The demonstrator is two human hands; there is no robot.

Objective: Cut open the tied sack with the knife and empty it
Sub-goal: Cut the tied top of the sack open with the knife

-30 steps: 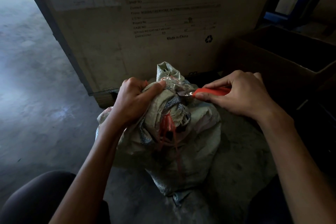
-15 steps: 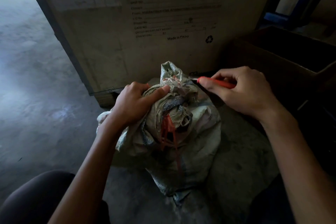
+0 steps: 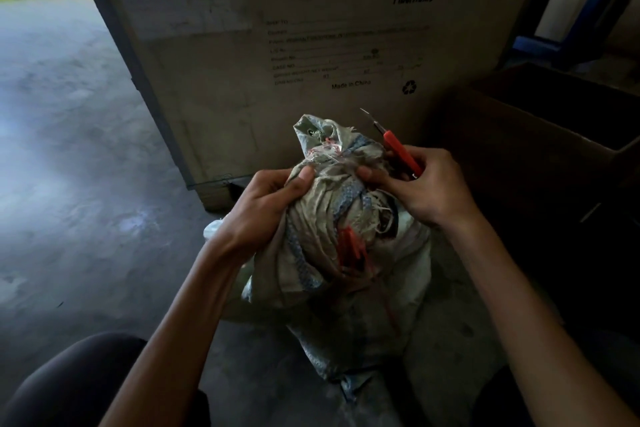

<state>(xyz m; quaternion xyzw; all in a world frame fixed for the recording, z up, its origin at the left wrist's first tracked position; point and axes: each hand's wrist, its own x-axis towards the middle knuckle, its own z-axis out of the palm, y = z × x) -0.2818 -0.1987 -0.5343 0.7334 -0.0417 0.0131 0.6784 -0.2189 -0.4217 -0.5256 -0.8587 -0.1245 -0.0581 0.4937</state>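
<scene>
A dirty woven sack (image 3: 346,274) stands on the concrete floor in front of me, its neck bunched and bound with pale and red string (image 3: 325,149). Red plastic strands (image 3: 351,248) hang down its front. My left hand (image 3: 263,208) grips the neck from the left, thumb on top. My right hand (image 3: 426,187) pinches the sack's neck from the right with thumb and fingers, and also holds a red-handled utility knife (image 3: 400,151). The knife points up and away, its thin blade clear of the sack.
A large cardboard crate (image 3: 311,45) marked FiberHome stands just behind the sack. An open brown carton (image 3: 568,135) sits at the right. Bare concrete floor (image 3: 69,166) stretches to the left. My dark-clothed knees frame the bottom corners.
My right hand has drawn the knife away from the tie, turned the blade upward, and closed its fingers on the sack's neck. The left hand keeps its grip.
</scene>
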